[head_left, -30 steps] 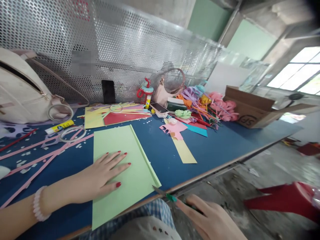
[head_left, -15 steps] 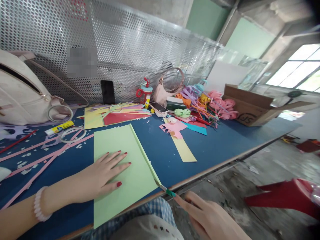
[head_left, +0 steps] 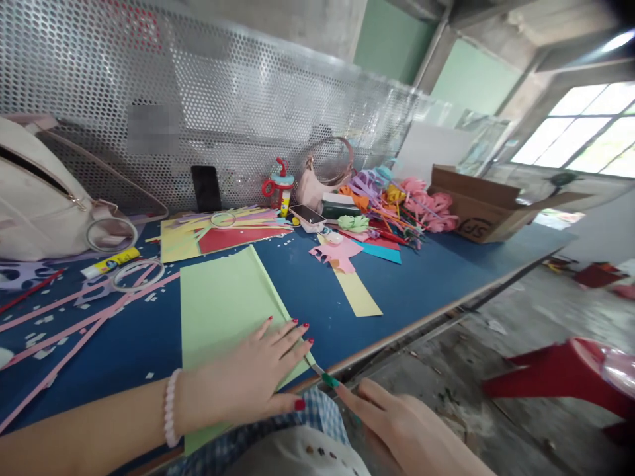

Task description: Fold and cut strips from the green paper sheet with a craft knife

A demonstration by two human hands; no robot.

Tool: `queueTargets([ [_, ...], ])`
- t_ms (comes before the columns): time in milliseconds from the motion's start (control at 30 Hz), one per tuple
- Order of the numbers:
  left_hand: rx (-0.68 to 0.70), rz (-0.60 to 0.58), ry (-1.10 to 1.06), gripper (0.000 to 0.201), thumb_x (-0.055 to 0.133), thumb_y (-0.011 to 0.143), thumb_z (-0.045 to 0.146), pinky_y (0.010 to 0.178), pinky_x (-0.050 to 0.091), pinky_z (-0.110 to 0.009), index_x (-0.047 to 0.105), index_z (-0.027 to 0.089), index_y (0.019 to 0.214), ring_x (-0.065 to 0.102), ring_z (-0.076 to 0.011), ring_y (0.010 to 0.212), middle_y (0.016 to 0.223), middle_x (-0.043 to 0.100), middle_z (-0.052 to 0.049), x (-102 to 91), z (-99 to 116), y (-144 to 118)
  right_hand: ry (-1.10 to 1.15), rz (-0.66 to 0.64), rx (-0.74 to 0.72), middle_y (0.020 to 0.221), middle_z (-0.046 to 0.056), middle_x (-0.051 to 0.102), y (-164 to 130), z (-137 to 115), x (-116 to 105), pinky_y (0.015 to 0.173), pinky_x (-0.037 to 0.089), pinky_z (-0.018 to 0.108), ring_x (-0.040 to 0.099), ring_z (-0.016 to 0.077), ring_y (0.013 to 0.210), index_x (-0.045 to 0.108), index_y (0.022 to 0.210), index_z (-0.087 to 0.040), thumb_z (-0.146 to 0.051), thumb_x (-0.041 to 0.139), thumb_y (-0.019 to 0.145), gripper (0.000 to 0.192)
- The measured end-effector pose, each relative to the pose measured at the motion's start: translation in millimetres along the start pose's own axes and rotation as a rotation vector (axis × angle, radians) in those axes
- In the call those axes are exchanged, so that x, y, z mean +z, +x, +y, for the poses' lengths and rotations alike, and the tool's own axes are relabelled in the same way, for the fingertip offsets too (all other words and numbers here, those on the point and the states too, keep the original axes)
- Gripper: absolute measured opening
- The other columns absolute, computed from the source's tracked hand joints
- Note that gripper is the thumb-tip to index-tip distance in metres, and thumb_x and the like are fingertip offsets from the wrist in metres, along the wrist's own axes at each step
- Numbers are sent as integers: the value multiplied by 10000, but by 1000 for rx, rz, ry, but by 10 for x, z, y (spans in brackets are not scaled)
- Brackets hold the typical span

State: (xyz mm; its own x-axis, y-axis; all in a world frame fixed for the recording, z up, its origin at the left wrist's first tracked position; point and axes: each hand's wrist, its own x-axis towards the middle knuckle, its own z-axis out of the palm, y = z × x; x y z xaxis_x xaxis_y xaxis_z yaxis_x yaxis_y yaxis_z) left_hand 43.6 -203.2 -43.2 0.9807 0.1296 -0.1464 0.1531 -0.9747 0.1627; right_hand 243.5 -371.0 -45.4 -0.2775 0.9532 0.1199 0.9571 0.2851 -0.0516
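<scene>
Head view is showing a green sheet [head_left: 215, 291] that is lying on the blue worktop [head_left: 421, 284], reaching its front edge, perhaps so that both hands are working on it without stretching. Along its right side, a narrow folded strip [head_left: 269, 281] is running. The left hand [head_left: 248, 377] is resting palm down on the near part of the sheet; its fingers are spreading a little, the thumb is standing well away, and the longest fingertips are reaching the folded strip. Probably this hand is pressing there so that the paper is not slipping near the blade. The right hand [head_left: 397, 416] is holding a knife [head_left: 330, 380] by its green handle, with the index finger stretching along it, likely for steering. The other fingers are curling inward, but how tightly they are pinching I cannot tell. The blade [head_left: 317, 368] is meeting the near right corner of the sheet; whether it is passing between the layers I cannot tell. A yellow strip [head_left: 360, 294] is lying to the right, apart from the sheet, while a phone [head_left: 206, 188] is leaning on the perforated panel [head_left: 238, 99], which is apparently propping it upright
</scene>
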Motion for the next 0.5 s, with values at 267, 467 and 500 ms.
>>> queueTargets([
  [267,15,14,-106,764,277,905,698,1103,132,-645,202,236,1509,57,-374,1431,1561,90,-179,73,-45,-81,-40,2,-13,762,8,594,54,-51,52,413,340,271,545,121,507,556,1173,-144,-21,404,746,470],
  [467,6,-4,-123,761,306,905,689,1100,131,-648,215,230,1505,39,-373,1431,1562,74,-187,53,-32,-74,-39,-24,-4,772,26,603,27,-34,81,425,361,268,585,130,525,562,1207,-121,-6,375,738,518],
  [500,2,3,-125,753,333,904,681,1099,142,-646,225,235,1502,44,-379,1430,1562,66,-187,54,-31,-76,-41,-38,4,772,27,604,21,-25,77,420,361,270,584,130,508,558,1223,-119,-7,371,740,530],
])
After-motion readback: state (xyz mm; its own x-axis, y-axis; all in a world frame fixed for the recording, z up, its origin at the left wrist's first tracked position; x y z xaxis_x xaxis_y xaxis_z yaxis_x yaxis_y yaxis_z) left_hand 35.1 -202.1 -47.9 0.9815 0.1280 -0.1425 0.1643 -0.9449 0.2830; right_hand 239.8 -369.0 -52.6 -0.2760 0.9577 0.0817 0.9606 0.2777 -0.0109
